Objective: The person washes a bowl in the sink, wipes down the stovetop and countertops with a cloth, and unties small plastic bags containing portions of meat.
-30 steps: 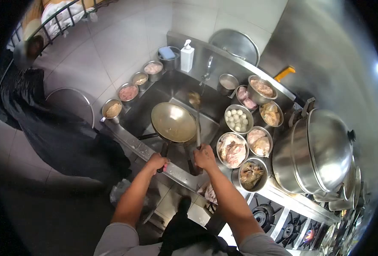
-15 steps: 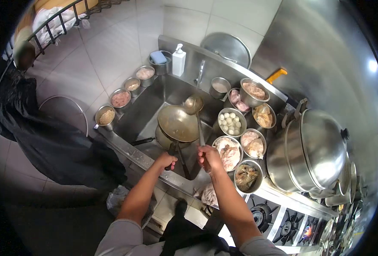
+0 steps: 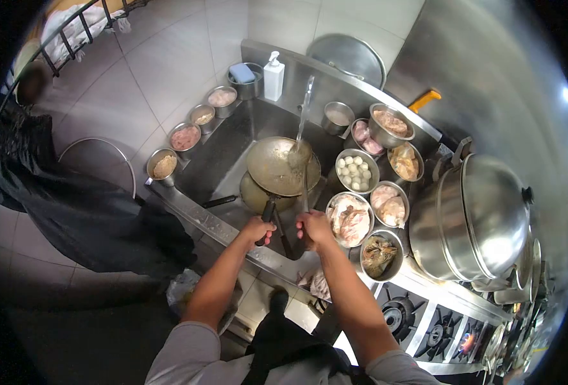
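Note:
My left hand (image 3: 258, 231) is closed round the dark handle of a wok (image 3: 274, 173), which is held over the sink (image 3: 197, 176). My right hand (image 3: 313, 229) grips the long handle of a ladle (image 3: 300, 156). The ladle's bowl is inside the wok at its right side, below the faucet (image 3: 307, 96). What looks like a stream of water falls from the faucet onto the ladle and wok. Beneath the wok, another pan (image 3: 254, 196) sits in the sink, partly hidden, with dark handles sticking out.
Bowls of raw meat (image 3: 349, 220), white balls (image 3: 354, 172) and shrimp-like pieces (image 3: 381, 255) line the sink's right side. Smaller bowls (image 3: 184, 136) stand along its left edge. A soap bottle (image 3: 273, 78) is behind. Right are a large steamer pot (image 3: 470, 221) and burners (image 3: 436, 335), one lit.
The wok has shifted slightly up and right in view, with the ladle moving deeper into it. What looks like water now runs from the faucet. My view has shifted a little.

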Action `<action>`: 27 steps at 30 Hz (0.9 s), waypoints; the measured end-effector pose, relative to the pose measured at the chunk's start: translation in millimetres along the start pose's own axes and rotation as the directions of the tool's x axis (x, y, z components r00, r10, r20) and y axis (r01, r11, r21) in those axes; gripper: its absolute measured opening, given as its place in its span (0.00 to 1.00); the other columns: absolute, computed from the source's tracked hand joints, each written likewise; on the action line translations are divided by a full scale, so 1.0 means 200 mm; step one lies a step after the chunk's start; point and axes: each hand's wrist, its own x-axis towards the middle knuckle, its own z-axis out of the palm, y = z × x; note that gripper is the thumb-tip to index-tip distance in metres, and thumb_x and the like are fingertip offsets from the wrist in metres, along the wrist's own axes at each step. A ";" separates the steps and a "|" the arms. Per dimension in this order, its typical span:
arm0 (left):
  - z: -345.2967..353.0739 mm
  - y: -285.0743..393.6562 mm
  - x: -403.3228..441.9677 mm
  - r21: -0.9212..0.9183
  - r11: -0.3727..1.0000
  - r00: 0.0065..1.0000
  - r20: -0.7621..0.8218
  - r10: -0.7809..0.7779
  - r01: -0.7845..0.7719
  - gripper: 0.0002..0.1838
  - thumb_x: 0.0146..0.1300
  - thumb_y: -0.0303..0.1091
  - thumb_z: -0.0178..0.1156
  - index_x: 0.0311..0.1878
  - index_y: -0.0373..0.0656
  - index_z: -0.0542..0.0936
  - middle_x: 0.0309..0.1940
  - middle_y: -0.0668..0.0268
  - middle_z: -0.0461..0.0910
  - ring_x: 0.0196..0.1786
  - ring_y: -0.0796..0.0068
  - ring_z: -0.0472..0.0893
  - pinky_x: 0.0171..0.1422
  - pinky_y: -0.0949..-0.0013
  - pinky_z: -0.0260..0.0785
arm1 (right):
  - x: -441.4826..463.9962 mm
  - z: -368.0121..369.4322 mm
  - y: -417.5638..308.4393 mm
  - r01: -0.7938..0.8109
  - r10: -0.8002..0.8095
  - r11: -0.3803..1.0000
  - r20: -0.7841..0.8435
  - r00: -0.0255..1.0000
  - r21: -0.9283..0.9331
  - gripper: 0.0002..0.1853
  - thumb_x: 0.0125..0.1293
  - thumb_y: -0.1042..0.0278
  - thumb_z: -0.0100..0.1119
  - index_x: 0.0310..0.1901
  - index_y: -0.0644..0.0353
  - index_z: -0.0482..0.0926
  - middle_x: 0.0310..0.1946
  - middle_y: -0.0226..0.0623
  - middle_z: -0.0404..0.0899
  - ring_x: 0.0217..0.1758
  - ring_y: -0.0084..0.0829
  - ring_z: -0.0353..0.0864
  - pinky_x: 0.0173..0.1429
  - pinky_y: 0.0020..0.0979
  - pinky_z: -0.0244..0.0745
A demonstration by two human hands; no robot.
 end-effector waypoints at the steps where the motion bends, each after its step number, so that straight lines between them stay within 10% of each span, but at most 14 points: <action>1: 0.00 0.03 -0.01 0.001 1.000 1.000 -0.001 -0.003 0.003 0.08 0.54 0.32 0.62 0.23 0.41 0.75 0.15 0.66 0.74 0.14 0.73 0.74 0.17 0.68 0.63 | 0.04 0.03 0.04 0.044 -0.047 0.995 -0.031 0.998 -0.094 0.04 0.60 0.73 0.51 0.33 0.64 0.70 0.19 0.33 0.71 0.13 0.27 0.68 0.16 0.29 0.63; 19: -0.23 -0.05 0.04 0.273 0.955 0.982 -0.113 0.149 -0.113 0.06 0.52 0.26 0.58 0.31 0.36 0.71 0.15 0.63 0.73 0.13 0.70 0.74 0.15 0.65 0.64 | -0.17 -0.06 0.20 0.069 -0.068 0.967 0.013 0.998 -0.246 0.06 0.59 0.71 0.53 0.34 0.64 0.72 0.17 0.34 0.71 0.12 0.27 0.70 0.16 0.30 0.65; 22: -0.33 0.04 0.01 0.507 0.845 0.961 -0.106 0.256 -0.169 0.09 0.49 0.24 0.57 0.35 0.33 0.72 0.14 0.61 0.72 0.11 0.68 0.74 0.16 0.64 0.66 | -0.29 -0.11 0.18 0.214 -0.219 0.800 0.059 0.974 -0.561 0.08 0.60 0.68 0.55 0.37 0.65 0.72 0.17 0.34 0.72 0.12 0.27 0.70 0.18 0.30 0.66; 27: -0.36 0.13 -0.04 0.483 0.871 0.973 -0.147 0.180 -0.088 0.08 0.50 0.23 0.57 0.33 0.34 0.72 0.15 0.61 0.73 0.12 0.69 0.74 0.15 0.63 0.65 | -0.14 -0.05 0.23 0.096 -0.101 0.957 -0.004 0.995 -0.272 0.10 0.62 0.71 0.54 0.41 0.68 0.72 0.17 0.34 0.72 0.11 0.26 0.69 0.17 0.28 0.65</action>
